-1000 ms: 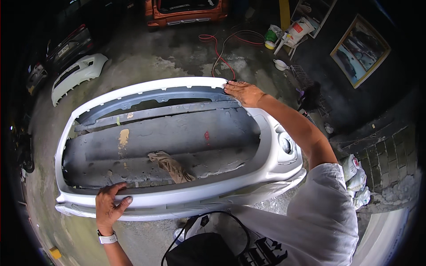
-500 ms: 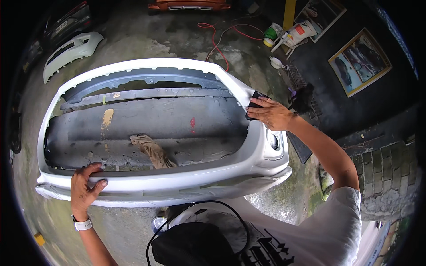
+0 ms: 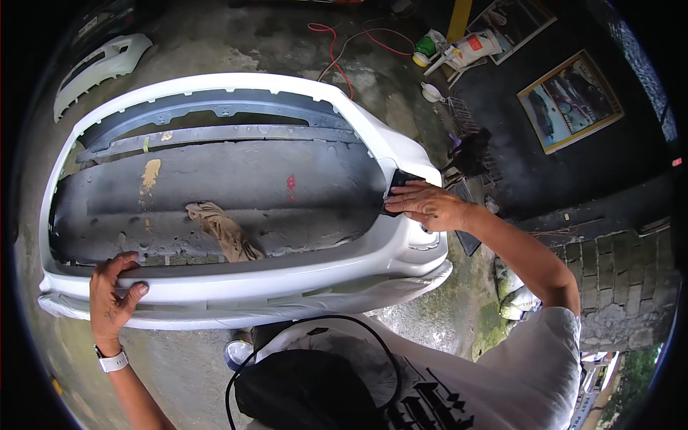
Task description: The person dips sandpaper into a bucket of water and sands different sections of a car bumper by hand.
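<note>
A large white car bumper (image 3: 215, 281) spreads across the middle, its frame surrounding a long opening. My left hand (image 3: 113, 297), with a white wristband (image 3: 113, 361), grips the near rim at the left, fingers over the edge and thumb on the outer face. At the right corner, my right hand (image 3: 433, 206) presses a black sheet of sandpaper (image 3: 404, 178) onto the painted surface. Its fingers lie across the sheet and partly hide it. Inside the opening, a crumpled beige rag (image 3: 225, 231) rests on a grey, paint-spotted panel (image 3: 236, 172).
Another white bumper (image 3: 107, 68) lies at the far left. A red hose (image 3: 335, 54) loops over the concrete floor. Framed pictures (image 3: 571, 102) and a chair holding white bags (image 3: 474, 46) stand along the right. Below the bumper sits a round container (image 3: 239, 354).
My right hand has slid the sandpaper nearer along the bumper's right corner. My left hand keeps its place on the rim. The whole view has shifted, so the bumper appears higher and farther left.
</note>
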### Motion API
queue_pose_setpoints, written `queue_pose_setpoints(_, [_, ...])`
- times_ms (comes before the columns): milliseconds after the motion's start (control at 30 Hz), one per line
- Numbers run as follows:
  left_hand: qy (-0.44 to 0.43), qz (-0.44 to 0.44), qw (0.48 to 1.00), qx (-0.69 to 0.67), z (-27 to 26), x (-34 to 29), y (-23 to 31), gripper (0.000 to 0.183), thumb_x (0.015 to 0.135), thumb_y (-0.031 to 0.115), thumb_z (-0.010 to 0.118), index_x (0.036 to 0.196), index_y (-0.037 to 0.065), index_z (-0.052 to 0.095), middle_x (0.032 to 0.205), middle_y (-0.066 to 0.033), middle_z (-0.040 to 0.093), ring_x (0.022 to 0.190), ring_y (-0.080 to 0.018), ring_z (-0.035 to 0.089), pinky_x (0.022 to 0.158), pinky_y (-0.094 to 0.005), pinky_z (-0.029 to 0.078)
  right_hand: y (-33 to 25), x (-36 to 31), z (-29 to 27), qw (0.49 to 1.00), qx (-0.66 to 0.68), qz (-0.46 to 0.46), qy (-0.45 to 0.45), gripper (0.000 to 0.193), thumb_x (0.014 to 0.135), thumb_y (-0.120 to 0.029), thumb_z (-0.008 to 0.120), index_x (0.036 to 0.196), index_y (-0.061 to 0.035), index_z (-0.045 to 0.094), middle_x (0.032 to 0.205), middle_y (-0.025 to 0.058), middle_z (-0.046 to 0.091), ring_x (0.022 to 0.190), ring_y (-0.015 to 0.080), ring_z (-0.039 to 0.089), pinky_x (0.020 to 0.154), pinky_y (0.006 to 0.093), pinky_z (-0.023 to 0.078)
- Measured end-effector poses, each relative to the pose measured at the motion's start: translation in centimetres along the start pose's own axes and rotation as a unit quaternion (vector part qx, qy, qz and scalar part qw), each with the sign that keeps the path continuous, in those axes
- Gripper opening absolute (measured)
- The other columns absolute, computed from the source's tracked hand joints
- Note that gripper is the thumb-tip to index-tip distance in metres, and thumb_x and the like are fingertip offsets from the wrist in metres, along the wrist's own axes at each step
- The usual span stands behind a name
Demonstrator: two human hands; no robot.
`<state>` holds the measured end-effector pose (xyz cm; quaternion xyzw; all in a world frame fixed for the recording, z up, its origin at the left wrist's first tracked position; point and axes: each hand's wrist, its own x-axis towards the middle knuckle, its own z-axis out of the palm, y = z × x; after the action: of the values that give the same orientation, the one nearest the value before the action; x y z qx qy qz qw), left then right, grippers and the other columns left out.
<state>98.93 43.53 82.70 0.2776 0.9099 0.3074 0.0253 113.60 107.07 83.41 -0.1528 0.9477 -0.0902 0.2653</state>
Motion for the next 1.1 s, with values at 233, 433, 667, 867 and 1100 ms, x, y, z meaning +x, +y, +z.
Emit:
queue_pose_setpoints(233, [-0.028,0.004,0.999,0.039,-0.2,0.1,-0.1,0.058,0.086,0.039,0.081,0.128,0.002,0.066,0.108,-0.0174,0.071,0.102,-0.0309,0.070,0.096,-0.0408,0.049,-1.4,-0.9,1.2,0.997,0.032,-0.032,0.060,0.039,0.107,-0.018,0.054,0.146,-0.0171,0.059,0.155,-0.0007,0.054,0.151,0.0200,0.040,0.129,0.0414,0.025])
queue_pose_setpoints(433, [-0.019,0.002,0.999,0.040,-0.2,0.0,-0.1,0.057,0.087,0.040,0.081,0.128,0.002,0.066,0.109,-0.0170,0.070,0.103,-0.0312,0.070,0.096,-0.0411,0.049,-1.4,-0.5,1.1,0.999,0.016,0.002,0.029,0.041,0.110,-0.020,0.049,0.149,-0.0161,0.056,0.159,0.0012,0.050,0.153,0.0239,0.037,0.130,0.0419,0.023])
queue_pose_setpoints(667, [-0.042,-0.016,0.999,0.023,-0.5,0.2,0.0,0.059,0.085,0.042,0.081,0.127,0.002,0.067,0.111,-0.0166,0.070,0.104,-0.0307,0.069,0.098,-0.0395,0.048,-8.5,0.1,2.2,0.976,0.201,-0.071,0.045,0.041,0.112,-0.022,0.046,0.151,-0.0165,0.054,0.156,0.0093,0.052,0.152,0.0261,0.039,0.130,0.0445,0.023])
queue_pose_setpoints(867, [0.013,0.003,1.000,0.020,0.1,0.0,-0.4,0.064,0.082,0.046,0.083,0.126,0.002,0.068,0.105,-0.0178,0.073,0.101,-0.0318,0.069,0.096,-0.0413,0.049,-1.6,-0.7,1.9,0.996,0.009,0.026,0.080,0.040,0.109,-0.020,0.051,0.148,-0.0148,0.057,0.156,0.0027,0.053,0.152,0.0224,0.039,0.130,0.0426,0.023])
queue_pose_setpoints(1100, [-0.031,-0.026,0.999,-0.002,0.0,0.8,0.8,0.064,0.082,0.046,0.083,0.123,0.000,0.068,0.104,-0.0191,0.074,0.099,-0.0318,0.071,0.094,-0.0403,0.050,-9.7,-1.4,4.5,0.969,0.195,-0.069,0.138,0.043,0.109,-0.021,0.052,0.151,-0.0184,0.055,0.156,0.0059,0.054,0.150,0.0241,0.042,0.130,0.0444,0.022])
